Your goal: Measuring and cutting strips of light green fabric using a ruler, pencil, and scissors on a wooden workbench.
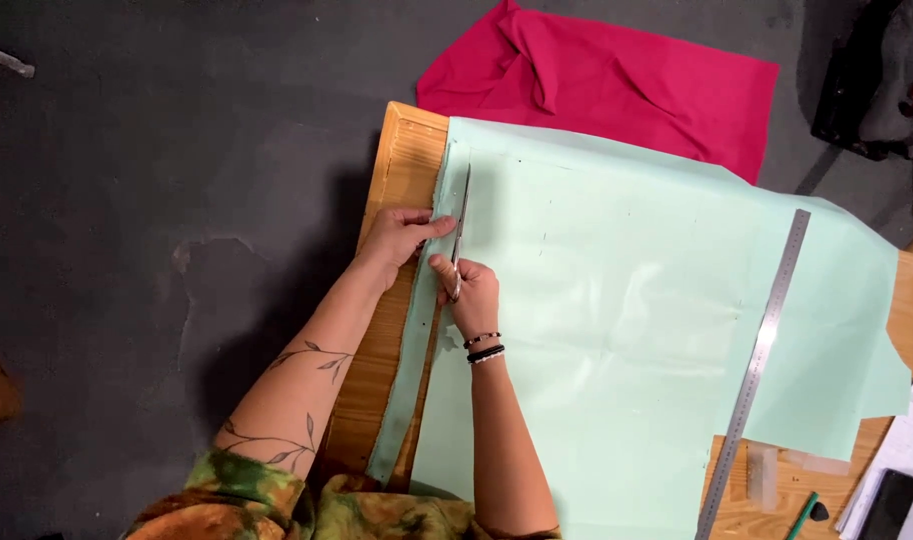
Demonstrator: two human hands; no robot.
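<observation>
A large mint-green fabric sheet (617,300) lies spread over a wooden table (402,165). My right hand (469,295) grips silver scissors (461,225), whose blades point away from me along the fabric's left side. A narrow cut strip of the same green fabric (407,380) hangs off beside the cut line. My left hand (397,238) pinches that strip at its upper part, just left of the blades. Dark bracelets sit on my right wrist.
A long metal ruler (762,350) lies diagonally on the fabric's right side. Crimson cloth (617,85) is bunched at the table's far end. White papers (902,455), a black phone (889,505) and a green pen (803,515) lie at the near right corner. Dark floor lies to the left.
</observation>
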